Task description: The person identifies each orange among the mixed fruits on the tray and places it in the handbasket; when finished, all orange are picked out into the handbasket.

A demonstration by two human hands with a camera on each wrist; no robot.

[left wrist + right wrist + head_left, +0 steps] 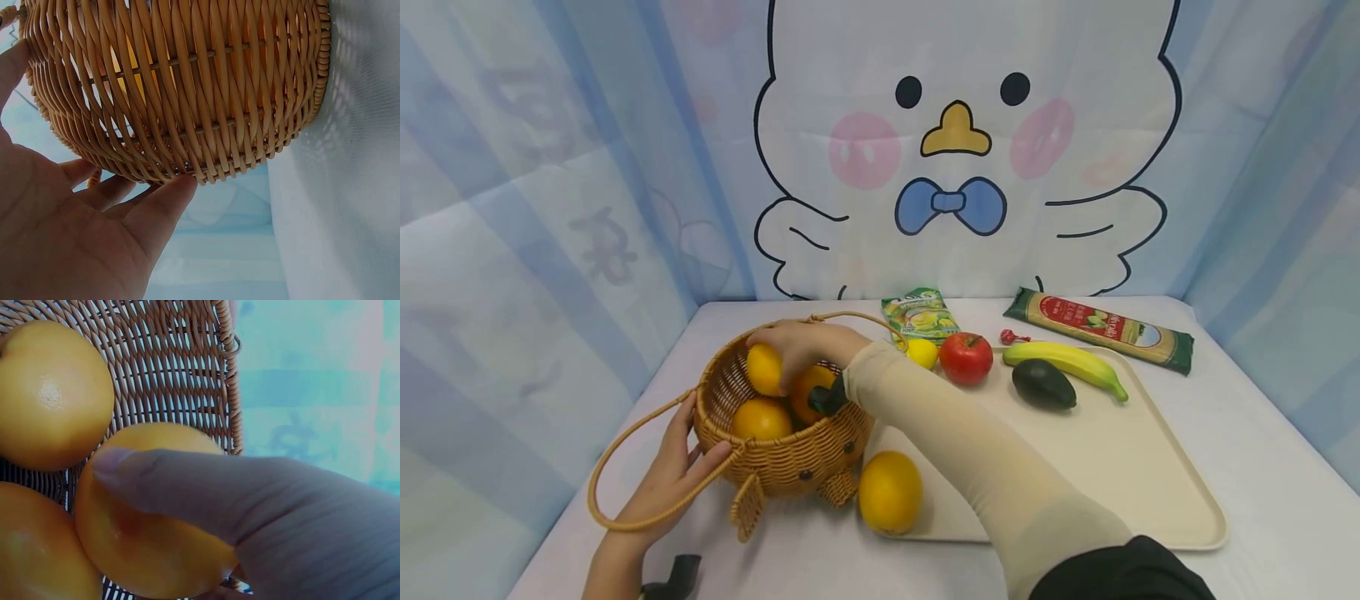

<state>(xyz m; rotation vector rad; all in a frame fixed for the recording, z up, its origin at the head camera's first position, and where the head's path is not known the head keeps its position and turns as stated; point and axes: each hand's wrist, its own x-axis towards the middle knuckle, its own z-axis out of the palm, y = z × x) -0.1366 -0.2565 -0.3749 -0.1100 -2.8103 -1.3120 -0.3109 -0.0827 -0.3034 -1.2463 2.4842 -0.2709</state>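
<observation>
A wicker basket (pixel 778 467) with a looped handle stands left of the tray. My left hand (pixel 662 475) holds its outer side, the thumb near the rim; in the left wrist view the fingertips lie along the weave. Inside the basket my right hand (pixel 808 346) grips an orange (pixel 764 369), and the right wrist view shows the thumb across that orange (pixel 147 550). Two more oranges lie beside it, one nearer the front (pixel 762 419) and one partly behind the wrist (pixel 808 393). Another yellow-orange fruit (pixel 891 492) rests outside, at the tray's left front corner.
On the cream tray (pixel 1120 475) lie a red apple (pixel 966 358), an avocado (pixel 1043 384) and a banana (pixel 1063 361). Toward the back are a lemon (pixel 922 353), a green packet (pixel 920 312), a red lollipop (pixel 1011 337) and a long food packet (pixel 1105 327). Curtains surround the table.
</observation>
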